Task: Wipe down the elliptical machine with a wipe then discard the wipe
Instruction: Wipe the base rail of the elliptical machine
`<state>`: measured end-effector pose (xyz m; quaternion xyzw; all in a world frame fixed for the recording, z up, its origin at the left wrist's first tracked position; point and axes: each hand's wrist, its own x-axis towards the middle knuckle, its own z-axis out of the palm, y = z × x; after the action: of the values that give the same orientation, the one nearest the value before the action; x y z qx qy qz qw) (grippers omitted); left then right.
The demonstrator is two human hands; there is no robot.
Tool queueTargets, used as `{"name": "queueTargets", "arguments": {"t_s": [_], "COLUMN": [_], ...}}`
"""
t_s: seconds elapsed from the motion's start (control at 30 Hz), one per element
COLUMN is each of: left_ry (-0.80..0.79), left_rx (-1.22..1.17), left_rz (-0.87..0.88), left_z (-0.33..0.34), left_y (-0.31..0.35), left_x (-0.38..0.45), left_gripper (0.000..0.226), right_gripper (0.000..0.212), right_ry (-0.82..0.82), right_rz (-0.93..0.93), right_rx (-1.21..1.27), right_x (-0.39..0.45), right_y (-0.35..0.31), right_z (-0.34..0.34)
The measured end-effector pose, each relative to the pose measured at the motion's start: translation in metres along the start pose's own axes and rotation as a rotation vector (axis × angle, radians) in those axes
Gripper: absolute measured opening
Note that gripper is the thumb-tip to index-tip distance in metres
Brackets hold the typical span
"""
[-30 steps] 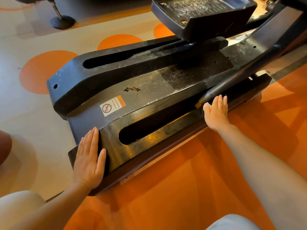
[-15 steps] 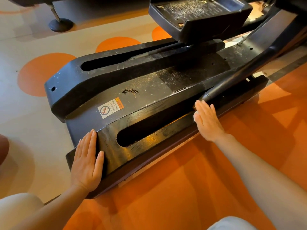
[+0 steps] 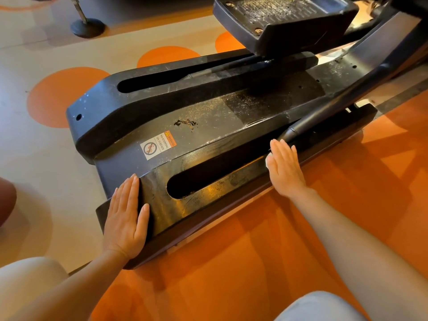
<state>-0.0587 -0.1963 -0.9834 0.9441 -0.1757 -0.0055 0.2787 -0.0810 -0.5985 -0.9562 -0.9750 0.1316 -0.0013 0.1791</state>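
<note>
The elliptical machine's black base (image 3: pixel 208 126) lies across the floor, dusty, with a warning sticker (image 3: pixel 158 145) and two long slots. My left hand (image 3: pixel 126 215) rests flat on the near left end of the base, fingers straight. My right hand (image 3: pixel 286 167) presses flat on the near rail beside the slot. A small white edge of the wipe (image 3: pixel 267 161) peeks out under its thumb side; the rest of the wipe is hidden under the palm.
A black foot pedal (image 3: pixel 282 22) hangs above the base at the top. A pedal arm (image 3: pixel 342 100) slants down to the near rail just beyond my right hand. A round stand foot (image 3: pixel 87 27) sits at the top left. The floor is orange and beige.
My right hand has slid left along the near rail, away from the pedal arm's end. My left hand has stayed in place on the base's end.
</note>
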Motion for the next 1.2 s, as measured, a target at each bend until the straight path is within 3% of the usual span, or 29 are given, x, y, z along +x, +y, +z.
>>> {"name": "queueTargets", "arguments": {"t_s": [0.33,0.67,1.2], "left_ry": [-0.007,-0.014,-0.076], "left_rx": [-0.003,-0.011,0.123], "left_rz": [0.000,0.006,-0.007], "left_z": [-0.001,-0.003,-0.009], "left_y": [0.001,0.003,0.006], "left_x": [0.001,0.002,0.002], "left_gripper": [0.065,0.071,0.067], "right_gripper": [0.068,0.059,0.057], "right_ry": [-0.157,-0.166,-0.173], "right_rz": [-0.235,-0.381,-0.456], "right_rx": [-0.059,-0.056,-0.020], "right_x": [-0.049,-0.081,-0.083], "right_y": [-0.091,-0.164,-0.200], "right_z": [0.020,0.048,0.052]}}
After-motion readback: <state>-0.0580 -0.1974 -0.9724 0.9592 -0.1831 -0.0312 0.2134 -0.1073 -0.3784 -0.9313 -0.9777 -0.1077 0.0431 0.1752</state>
